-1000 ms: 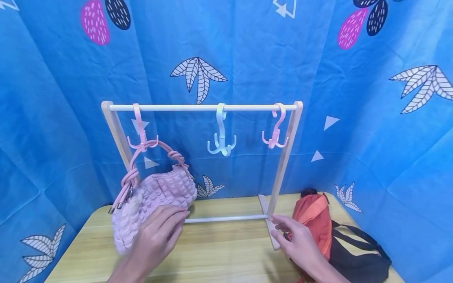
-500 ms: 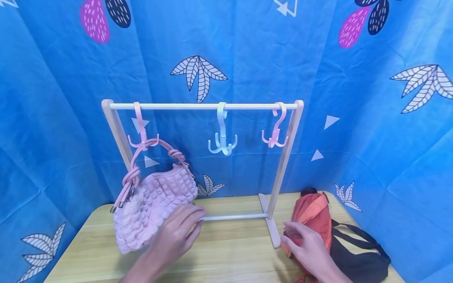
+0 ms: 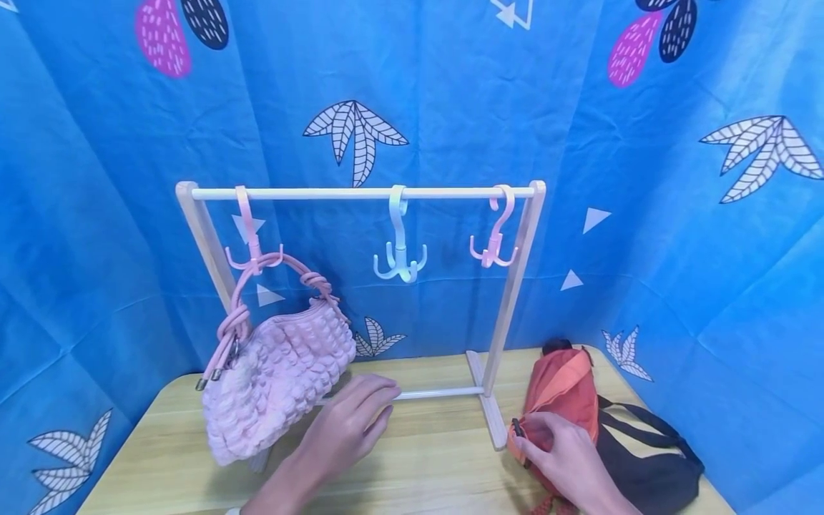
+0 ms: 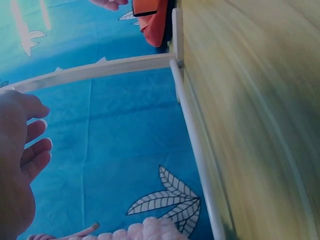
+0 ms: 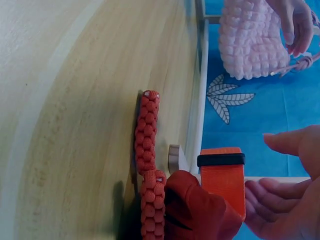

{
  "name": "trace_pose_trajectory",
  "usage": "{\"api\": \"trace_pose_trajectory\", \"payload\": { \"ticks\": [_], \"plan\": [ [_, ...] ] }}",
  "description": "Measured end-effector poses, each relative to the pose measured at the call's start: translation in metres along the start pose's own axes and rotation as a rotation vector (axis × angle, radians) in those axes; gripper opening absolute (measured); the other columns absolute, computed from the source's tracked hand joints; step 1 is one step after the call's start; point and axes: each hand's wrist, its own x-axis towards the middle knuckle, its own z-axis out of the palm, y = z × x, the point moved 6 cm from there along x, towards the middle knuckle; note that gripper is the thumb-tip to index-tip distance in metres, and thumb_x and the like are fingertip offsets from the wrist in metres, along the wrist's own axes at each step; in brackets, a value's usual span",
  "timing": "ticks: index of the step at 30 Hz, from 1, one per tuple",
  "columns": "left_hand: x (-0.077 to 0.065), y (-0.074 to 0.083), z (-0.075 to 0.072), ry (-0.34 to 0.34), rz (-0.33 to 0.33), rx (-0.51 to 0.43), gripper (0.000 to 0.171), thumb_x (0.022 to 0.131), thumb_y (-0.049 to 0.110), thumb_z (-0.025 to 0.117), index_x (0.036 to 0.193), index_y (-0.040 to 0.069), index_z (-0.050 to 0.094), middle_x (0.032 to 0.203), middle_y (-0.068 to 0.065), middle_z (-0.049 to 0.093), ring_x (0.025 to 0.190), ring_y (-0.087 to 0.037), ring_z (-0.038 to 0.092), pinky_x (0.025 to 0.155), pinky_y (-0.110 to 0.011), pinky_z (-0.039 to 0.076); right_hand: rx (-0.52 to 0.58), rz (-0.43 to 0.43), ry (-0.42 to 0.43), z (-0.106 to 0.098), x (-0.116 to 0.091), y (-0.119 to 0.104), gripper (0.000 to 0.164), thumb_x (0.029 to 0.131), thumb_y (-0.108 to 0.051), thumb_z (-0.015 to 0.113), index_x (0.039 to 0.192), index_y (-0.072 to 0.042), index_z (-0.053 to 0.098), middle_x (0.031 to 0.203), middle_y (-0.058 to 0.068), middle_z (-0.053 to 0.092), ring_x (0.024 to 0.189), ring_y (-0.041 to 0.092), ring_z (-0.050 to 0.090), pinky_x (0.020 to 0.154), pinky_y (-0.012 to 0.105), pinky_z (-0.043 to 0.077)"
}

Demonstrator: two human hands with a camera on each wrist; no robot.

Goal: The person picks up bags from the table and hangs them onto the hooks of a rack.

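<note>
My right hand (image 3: 569, 454) is at the front end of a red-and-black bag (image 3: 579, 397) lying on the table. In the right wrist view its fingertips reach the edge of an orange strap (image 5: 224, 185) with a black slider (image 5: 221, 159), while the thumb stays apart from it. My left hand (image 3: 350, 425) hovers over the table with loosely bent fingers, holding nothing, just right of a puffy pink handbag (image 3: 277, 379). The handbag's knotted handle hangs from a pink hook (image 3: 252, 247) at the left of a wooden rack (image 3: 309, 194).
A mint green hook (image 3: 400, 257) hangs mid-bar, and another pink hook (image 3: 493, 247) hangs near the right post. The rack's lower rail (image 3: 444, 393) runs behind my left hand. A red braided cord (image 5: 146, 135) lies by the bag. Blue patterned cloth (image 3: 418, 107) encloses the table.
My left hand has moved right, away from the handbag. My right hand has shifted from beside the rack's foot to the red bag's orange strap, and the strap end has come up.
</note>
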Motion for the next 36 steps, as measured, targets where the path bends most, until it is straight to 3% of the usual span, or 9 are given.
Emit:
{"api": "trace_pose_trajectory", "payload": {
  "ticks": [4, 8, 12, 18, 23, 26, 32, 36],
  "plan": [
    [0.0, 0.001, 0.011, -0.026, 0.006, 0.002, 0.032, 0.082, 0.009, 0.078, 0.115, 0.009, 0.075, 0.114, -0.004, 0.075, 0.106, -0.018, 0.071, 0.095, -0.03, 0.06, -0.036, 0.049, -0.052, 0.005, 0.002, 0.005, 0.043, 0.082, -0.04, 0.087, 0.111, -0.01, 0.075, 0.096, -0.002, 0.076, 0.083, 0.01, 0.064, 0.072, 0.033, 0.055],
    [0.0, 0.003, 0.022, -0.052, -0.002, 0.006, 0.035, 0.08, 0.009, 0.08, 0.115, 0.01, 0.075, 0.113, -0.003, 0.075, 0.106, -0.017, 0.071, 0.095, -0.029, 0.06, -0.031, 0.08, -0.077, 0.01, 0.003, 0.007, 0.047, 0.081, -0.042, 0.087, 0.111, -0.009, 0.074, 0.08, -0.006, 0.068, 0.072, 0.009, 0.056, 0.061, 0.026, 0.046],
    [0.001, 0.004, 0.03, -0.047, 0.002, 0.005, 0.036, 0.078, 0.008, 0.081, 0.113, 0.01, 0.075, 0.111, -0.002, 0.075, 0.103, -0.017, 0.071, 0.094, -0.029, 0.06, -0.033, 0.074, -0.069, 0.012, 0.004, 0.008, 0.046, 0.079, -0.041, 0.088, 0.109, -0.009, 0.074, 0.072, -0.006, 0.061, 0.066, 0.009, 0.051, 0.055, 0.025, 0.038],
    [0.0, 0.006, 0.042, -0.062, -0.003, 0.001, 0.036, 0.077, 0.008, 0.083, 0.112, 0.01, 0.075, 0.111, -0.001, 0.075, 0.103, -0.016, 0.07, 0.092, -0.027, 0.06, -0.027, 0.069, -0.056, 0.015, 0.005, 0.009, 0.043, 0.079, -0.039, 0.088, 0.104, -0.007, 0.074, 0.069, -0.006, 0.061, 0.062, 0.009, 0.051, 0.054, 0.025, 0.039],
    [0.0, 0.009, 0.055, -0.094, -0.015, -0.002, 0.036, 0.078, 0.01, 0.083, 0.113, 0.01, 0.075, 0.111, -0.001, 0.075, 0.103, -0.015, 0.07, 0.092, -0.026, 0.06, -0.027, 0.08, -0.048, 0.018, 0.006, 0.009, 0.031, 0.081, -0.039, 0.087, 0.083, -0.013, 0.071, 0.06, -0.008, 0.054, 0.057, 0.01, 0.044, 0.051, 0.025, 0.031],
    [-0.001, 0.011, 0.063, -0.131, -0.037, -0.002, 0.035, 0.081, 0.012, 0.083, 0.114, 0.012, 0.074, 0.113, 0.0, 0.075, 0.106, -0.014, 0.07, 0.095, -0.024, 0.059, -0.029, 0.093, -0.047, 0.019, 0.008, 0.01, 0.033, 0.081, -0.04, 0.086, 0.073, -0.016, 0.065, 0.056, -0.008, 0.047, 0.054, 0.01, 0.041, 0.05, 0.025, 0.027],
    [-0.002, 0.014, 0.082, -0.178, -0.048, -0.008, 0.034, 0.083, 0.013, 0.082, 0.116, 0.014, 0.074, 0.114, 0.001, 0.075, 0.108, -0.012, 0.069, 0.097, -0.022, 0.057, -0.053, 0.102, -0.044, 0.024, 0.011, 0.013, 0.044, 0.079, -0.051, 0.085, 0.068, -0.017, 0.059, 0.055, -0.008, 0.042, 0.054, 0.012, 0.04, 0.05, 0.026, 0.026],
    [-0.001, 0.016, 0.094, -0.19, -0.037, -0.027, 0.033, 0.083, 0.014, 0.083, 0.114, 0.013, 0.074, 0.112, 0.001, 0.075, 0.108, -0.013, 0.069, 0.097, -0.023, 0.058, -0.058, 0.108, -0.03, 0.026, 0.011, 0.014, 0.039, 0.079, -0.046, 0.086, 0.07, -0.017, 0.061, 0.056, -0.008, 0.046, 0.055, 0.013, 0.043, 0.051, 0.027, 0.029]
  ]
}}
